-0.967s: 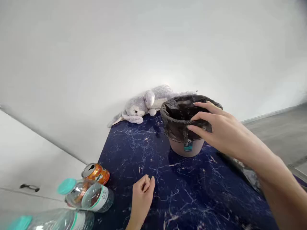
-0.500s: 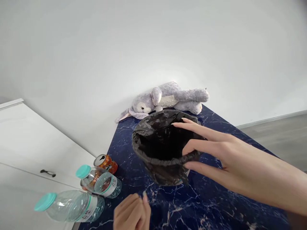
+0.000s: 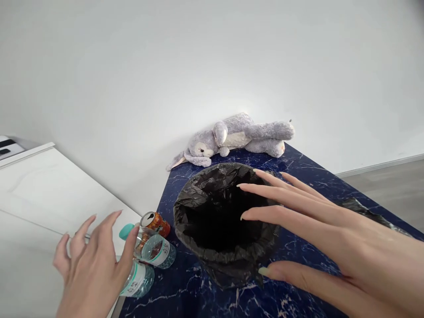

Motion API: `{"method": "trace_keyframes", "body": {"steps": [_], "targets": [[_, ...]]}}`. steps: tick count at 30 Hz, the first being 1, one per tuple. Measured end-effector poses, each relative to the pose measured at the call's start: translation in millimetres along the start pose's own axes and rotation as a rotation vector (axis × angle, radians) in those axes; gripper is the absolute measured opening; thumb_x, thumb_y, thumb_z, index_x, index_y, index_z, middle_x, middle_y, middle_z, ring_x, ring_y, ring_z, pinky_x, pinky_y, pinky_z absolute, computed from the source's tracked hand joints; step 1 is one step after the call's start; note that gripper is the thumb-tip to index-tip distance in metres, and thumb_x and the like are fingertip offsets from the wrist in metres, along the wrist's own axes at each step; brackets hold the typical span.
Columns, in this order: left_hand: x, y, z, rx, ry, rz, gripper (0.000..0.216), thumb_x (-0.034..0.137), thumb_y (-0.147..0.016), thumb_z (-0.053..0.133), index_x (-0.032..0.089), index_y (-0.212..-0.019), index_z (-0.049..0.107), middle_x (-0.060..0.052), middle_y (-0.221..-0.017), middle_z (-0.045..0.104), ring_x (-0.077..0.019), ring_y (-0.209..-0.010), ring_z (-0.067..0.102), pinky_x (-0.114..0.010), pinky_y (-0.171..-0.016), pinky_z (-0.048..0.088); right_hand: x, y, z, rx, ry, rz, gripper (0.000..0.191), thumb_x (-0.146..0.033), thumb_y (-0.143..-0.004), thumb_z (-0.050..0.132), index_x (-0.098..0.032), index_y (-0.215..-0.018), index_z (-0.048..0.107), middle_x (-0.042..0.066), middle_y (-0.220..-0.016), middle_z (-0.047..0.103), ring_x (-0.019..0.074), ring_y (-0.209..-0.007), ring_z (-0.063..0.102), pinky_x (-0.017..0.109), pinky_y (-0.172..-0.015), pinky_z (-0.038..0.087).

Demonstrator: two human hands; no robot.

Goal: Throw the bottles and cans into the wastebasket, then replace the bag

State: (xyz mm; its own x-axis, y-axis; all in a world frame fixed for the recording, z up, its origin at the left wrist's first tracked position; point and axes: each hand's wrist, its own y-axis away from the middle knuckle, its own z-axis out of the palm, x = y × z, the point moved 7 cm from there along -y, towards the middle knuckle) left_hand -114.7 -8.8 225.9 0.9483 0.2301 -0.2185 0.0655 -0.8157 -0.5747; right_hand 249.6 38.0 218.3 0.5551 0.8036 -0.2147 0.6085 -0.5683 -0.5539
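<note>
A small bin [image 3: 228,270] lined with a black plastic bag stands on the dark blue marbled table, its bag folded over the rim and its inside in deep shadow. My right hand [image 3: 318,229] hovers over the bin's right rim, fingers spread and thumb apart; whether it touches the bag I cannot tell. To the left, my left hand [image 3: 94,263] is open, fingers apart, in front of the clear plastic bottles. The nearer bottle [image 3: 141,282] is mostly hidden by that hand. Beyond it are a second bottle [image 3: 162,252] with a teal cap and an orange drink can [image 3: 163,226].
A grey plush rabbit [image 3: 235,137] lies on its side at the table's back edge against the white wall. Crumpled black plastic [image 3: 362,208] shows behind my right hand. A white cabinet [image 3: 62,190] stands left of the table [image 3: 185,302].
My left hand has risen leftward from beside the bin and opened from a closed shape. My right hand's fingers have spread wider at the rim, and the bin appears closer.
</note>
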Motion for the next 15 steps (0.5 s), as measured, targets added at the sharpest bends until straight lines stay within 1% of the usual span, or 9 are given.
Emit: {"method": "trace_keyframes", "body": {"steps": [1, 3, 4, 6, 8, 10, 12, 13, 15], "targets": [[-1, 2, 4, -0.021, -0.009, 0.034, 0.050, 0.052, -0.108, 0.041, 0.018, -0.139, 0.061, -0.015, -0.101, 0.081, -0.0473, -0.156, 0.044, -0.075, -0.128, 0.018, 1, 1, -1, 0.002, 0.010, 0.004, 0.055, -0.055, -0.107, 0.058, -0.041, -0.160, 0.052, -0.005, -0.177, 0.037, 0.0375, -0.163, 0.032, 0.064, -0.127, 0.043], [1, 9, 8, -0.027, 0.010, 0.105, 0.040, 0.046, -0.109, 0.041, 0.023, -0.131, 0.065, -0.012, -0.106, 0.082, -0.0438, -0.152, 0.051, -0.071, -0.131, 0.018, 2, 2, -4, 0.012, 0.027, 0.007, 0.055, -0.054, -0.108, 0.057, -0.041, -0.161, 0.051, -0.007, -0.178, 0.035, 0.0361, -0.164, 0.031, 0.063, -0.127, 0.043], [2, 13, 9, -0.019, 0.030, 0.133, 0.037, 0.045, -0.109, 0.041, 0.024, -0.129, 0.065, -0.011, -0.113, 0.082, -0.0418, -0.149, 0.055, -0.068, -0.131, 0.022, 3, 2, -5, 0.018, 0.030, 0.007, 0.054, -0.054, -0.108, 0.057, -0.041, -0.160, 0.051, -0.007, -0.178, 0.035, 0.0356, -0.164, 0.031, 0.062, -0.127, 0.043], [5, 18, 10, -0.025, 0.071, 0.150, 0.038, 0.046, -0.110, 0.039, 0.027, -0.133, 0.062, -0.010, -0.125, 0.079, -0.0388, -0.139, 0.065, -0.060, -0.126, 0.038, 3, 1, -8, 0.026, 0.022, -0.002, 0.053, -0.053, -0.108, 0.057, -0.041, -0.159, 0.053, -0.007, -0.178, 0.035, 0.0352, -0.164, 0.032, 0.062, -0.128, 0.043], [8, 22, 13, -0.076, 0.111, 0.114, 0.039, 0.049, -0.111, 0.038, 0.031, -0.138, 0.059, -0.006, -0.130, 0.078, -0.0357, -0.126, 0.073, -0.049, -0.106, 0.055, 3, -1, -10, 0.030, 0.000, -0.015, 0.051, -0.053, -0.108, 0.059, -0.040, -0.157, 0.055, -0.006, -0.177, 0.037, 0.0353, -0.163, 0.034, 0.061, -0.128, 0.042], [12, 23, 12, -0.121, 0.153, 0.075, 0.040, 0.050, -0.112, 0.037, 0.035, -0.142, 0.057, -0.003, -0.132, 0.077, -0.0319, -0.117, 0.077, -0.038, -0.084, 0.060, 3, -2, -11, 0.035, -0.025, -0.019, 0.049, -0.052, -0.108, 0.060, -0.039, -0.155, 0.059, -0.005, -0.176, 0.039, 0.0353, -0.162, 0.035, 0.061, -0.129, 0.041], [19, 21, 3, -0.100, 0.195, 0.068, 0.039, 0.051, -0.112, 0.037, 0.036, -0.143, 0.058, -0.001, -0.133, 0.076, -0.0278, -0.110, 0.078, -0.033, -0.073, 0.058, 3, -2, -13, 0.046, -0.036, -0.015, 0.046, -0.050, -0.108, 0.060, -0.037, -0.152, 0.062, -0.004, -0.174, 0.042, 0.0349, -0.162, 0.036, 0.060, -0.130, 0.040], [22, 20, -6, -0.061, 0.204, 0.069, 0.039, 0.052, -0.112, 0.038, 0.036, -0.142, 0.059, -0.001, -0.134, 0.076, -0.0269, -0.110, 0.078, -0.032, -0.074, 0.057, 2, -2, -13, 0.049, -0.033, -0.018, 0.045, -0.050, -0.108, 0.059, -0.036, -0.151, 0.063, -0.003, -0.174, 0.044, 0.0345, -0.162, 0.037, 0.060, -0.130, 0.039], [26, 17, -28, 0.033, 0.226, 0.060, 0.040, 0.051, -0.112, 0.042, 0.036, -0.144, 0.059, -0.002, -0.139, 0.073, -0.0281, -0.117, 0.075, -0.033, -0.082, 0.058, 1, -1, -13, 0.048, -0.018, -0.033, 0.044, -0.051, -0.109, 0.057, -0.033, -0.149, 0.065, -0.001, -0.172, 0.047, 0.0341, -0.162, 0.037, 0.060, -0.131, 0.039]]}}
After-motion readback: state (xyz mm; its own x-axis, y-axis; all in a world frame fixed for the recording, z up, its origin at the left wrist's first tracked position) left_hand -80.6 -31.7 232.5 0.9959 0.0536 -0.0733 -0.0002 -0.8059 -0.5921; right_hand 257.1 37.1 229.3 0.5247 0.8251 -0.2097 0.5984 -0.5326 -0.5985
